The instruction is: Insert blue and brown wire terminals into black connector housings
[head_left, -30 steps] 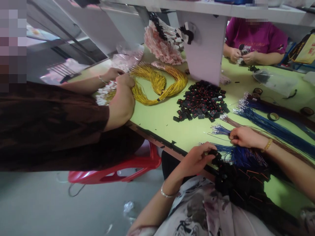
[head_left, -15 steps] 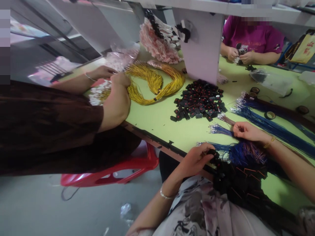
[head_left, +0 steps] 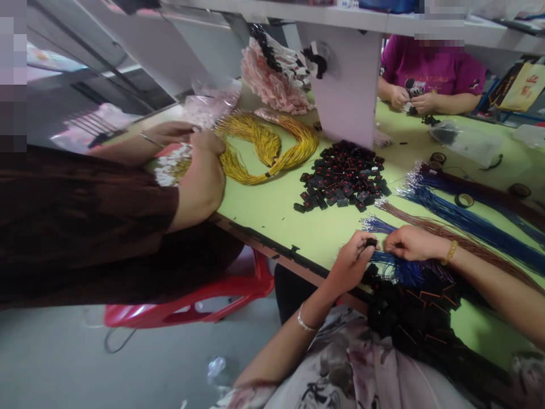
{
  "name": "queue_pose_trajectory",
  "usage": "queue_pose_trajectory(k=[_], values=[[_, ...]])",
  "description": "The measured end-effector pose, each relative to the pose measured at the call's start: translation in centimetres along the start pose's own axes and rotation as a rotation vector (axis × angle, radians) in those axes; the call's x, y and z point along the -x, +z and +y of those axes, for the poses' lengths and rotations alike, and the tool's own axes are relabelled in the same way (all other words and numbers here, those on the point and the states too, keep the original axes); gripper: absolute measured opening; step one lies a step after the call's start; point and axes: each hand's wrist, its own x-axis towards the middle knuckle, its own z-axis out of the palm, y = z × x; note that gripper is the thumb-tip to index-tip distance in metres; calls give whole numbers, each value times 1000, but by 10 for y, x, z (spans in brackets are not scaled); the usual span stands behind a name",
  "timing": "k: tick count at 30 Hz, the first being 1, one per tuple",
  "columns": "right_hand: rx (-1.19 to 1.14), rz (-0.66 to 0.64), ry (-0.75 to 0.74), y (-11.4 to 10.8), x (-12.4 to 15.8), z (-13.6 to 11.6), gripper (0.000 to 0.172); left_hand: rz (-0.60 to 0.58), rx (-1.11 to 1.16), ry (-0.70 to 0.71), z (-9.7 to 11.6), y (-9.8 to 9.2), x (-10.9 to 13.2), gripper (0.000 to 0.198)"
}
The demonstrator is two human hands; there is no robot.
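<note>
My left hand (head_left: 352,260) is closed, with a small black connector housing (head_left: 371,242) between thumb and fingers. Just to its right, my right hand (head_left: 406,244) is held in a pinch; what lies in its fingertips is too small to make out. Under and beside the hands are blue wires with metal tips (head_left: 377,225). Brown wires (head_left: 430,220) run behind my right wrist. Below the hands, a heap of black housings with wires (head_left: 413,309) lies at the table edge by my lap.
A pile of black housings (head_left: 344,173) lies on the green table (head_left: 255,207). Beyond it are yellow wire bundles (head_left: 293,150), blue wire bundles (head_left: 464,218) and a tape roll (head_left: 464,200). Co-workers sit at left and across. A red stool (head_left: 238,289) stands at left.
My right hand has moved left and slightly down from the brown wires, close to my left hand. My left hand has risen a little with the black housing, which now shows more clearly.
</note>
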Motion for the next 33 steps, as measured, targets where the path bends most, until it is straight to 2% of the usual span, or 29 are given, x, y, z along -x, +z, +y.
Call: queue_pose_trajectory(k=[3,6,8,12,14,17,22,29,33], values=[[5,68,82,-6,1,5,15,10,-95,-72,-11,4,-6,19],[179,243,291,-10,1,12,11,62,-117,-96,-17,5,-8,19],[276,270,365,-10,2,18,11,88,-123,-89,-17,4,-9,18],[250,239,346,-9,2,22,14,103,-171,-89,-15,3,-14,16],[225,260,361,-9,3,23,13,114,-119,-103,-16,2,-15,16],[179,307,391,-9,4,24,9,125,74,-121,-16,3,-17,17],[-34,398,319,-4,-4,27,8,144,393,-213,-13,6,-19,27],[-364,525,224,-5,-38,2,14,126,556,-315,-10,11,-15,34],[-456,523,202,-5,-41,-11,16,174,689,-357,-9,10,-16,33]])
